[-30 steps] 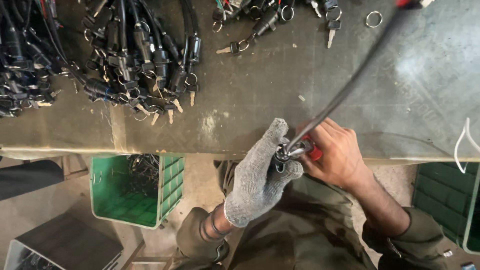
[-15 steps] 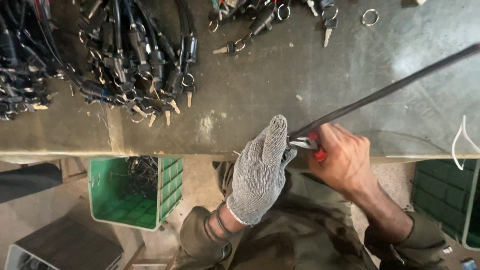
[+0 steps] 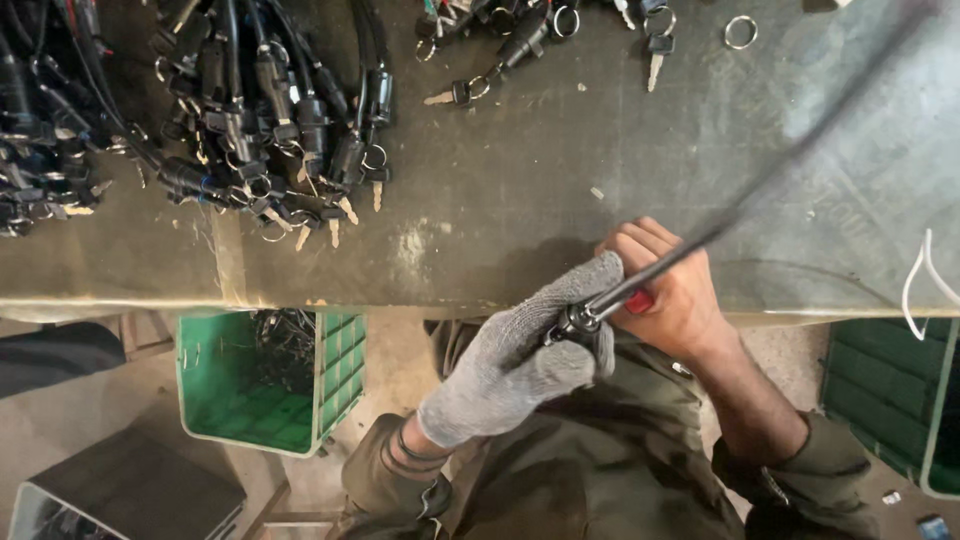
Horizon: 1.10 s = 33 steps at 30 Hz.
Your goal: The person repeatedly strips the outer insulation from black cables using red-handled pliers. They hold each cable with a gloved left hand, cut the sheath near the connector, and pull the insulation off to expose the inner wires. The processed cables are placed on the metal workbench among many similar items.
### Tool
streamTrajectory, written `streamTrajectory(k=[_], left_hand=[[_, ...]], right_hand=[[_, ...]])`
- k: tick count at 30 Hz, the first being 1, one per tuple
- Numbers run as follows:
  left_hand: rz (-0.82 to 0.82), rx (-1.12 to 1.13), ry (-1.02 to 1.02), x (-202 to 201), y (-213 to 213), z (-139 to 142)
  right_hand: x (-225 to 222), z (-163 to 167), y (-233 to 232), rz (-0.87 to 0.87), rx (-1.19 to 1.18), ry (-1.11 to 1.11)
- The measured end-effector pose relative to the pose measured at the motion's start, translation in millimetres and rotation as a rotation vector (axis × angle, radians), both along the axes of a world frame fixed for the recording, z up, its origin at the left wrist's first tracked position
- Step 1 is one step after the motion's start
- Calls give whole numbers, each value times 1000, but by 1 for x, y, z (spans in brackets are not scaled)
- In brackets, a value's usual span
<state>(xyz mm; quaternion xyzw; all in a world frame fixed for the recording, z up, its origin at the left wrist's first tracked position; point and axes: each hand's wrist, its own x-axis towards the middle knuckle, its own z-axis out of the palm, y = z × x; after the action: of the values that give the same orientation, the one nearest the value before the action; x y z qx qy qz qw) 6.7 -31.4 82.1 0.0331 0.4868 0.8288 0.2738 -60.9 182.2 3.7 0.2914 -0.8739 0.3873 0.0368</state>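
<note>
A black cable (image 3: pixel 760 185) slants up-right from a blurred, seemingly metal end fitting (image 3: pixel 580 320).

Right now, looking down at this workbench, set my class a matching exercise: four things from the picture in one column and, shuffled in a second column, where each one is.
Things:
1. left hand in grey knit glove
2. loose metal ring
3. green crate
4. pile of black cables with keys

Places:
A. on the floor below the bench edge, left of the person
B. gripping the end of the black cable at the bench edge
C. spread over the bench's upper left
D. lying alone near the bench's upper right

Pairs: 1-B, 2-D, 3-A, 4-C
</note>
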Motion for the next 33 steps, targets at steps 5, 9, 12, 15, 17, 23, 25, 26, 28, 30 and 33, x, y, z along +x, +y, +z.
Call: streamTrajectory(k=[5,9,12,15,17,23,25,26,28,30,33], left_hand=[[159,-387,296,-3,1,-2],[256,-1029,411,-24,-21,15],[488,-1415,633,-47,-67,50],[573,-1626,300,-77,-110,76],[739,-2261,778,-86,-110,74],[382,-1601,1004,-91,-35,6],[409,-1489,1069,-93,-21,-14],[425,-1436,1061,-93,-17,-21],[441,-1329,999,-92,-16,-30],[448,-1231,898,-90,-19,-34],[580,-920,652,-89,-22,-36]], right_hand=[[-9,-1,-3,-28,84,22],[-27,8,-1,-189,333,239],[-52,21,11,-246,417,302],[-77,35,5,-288,415,374],[-109,40,-13,-310,340,485],[-172,3,-88,-503,501,11],[-176,-11,-99,-650,302,280],[-175,-14,-98,-620,269,215],[-167,-13,-91,-552,203,80],[-151,-4,-78,-463,-82,-114],[-106,9,-58,-363,-460,-362]])
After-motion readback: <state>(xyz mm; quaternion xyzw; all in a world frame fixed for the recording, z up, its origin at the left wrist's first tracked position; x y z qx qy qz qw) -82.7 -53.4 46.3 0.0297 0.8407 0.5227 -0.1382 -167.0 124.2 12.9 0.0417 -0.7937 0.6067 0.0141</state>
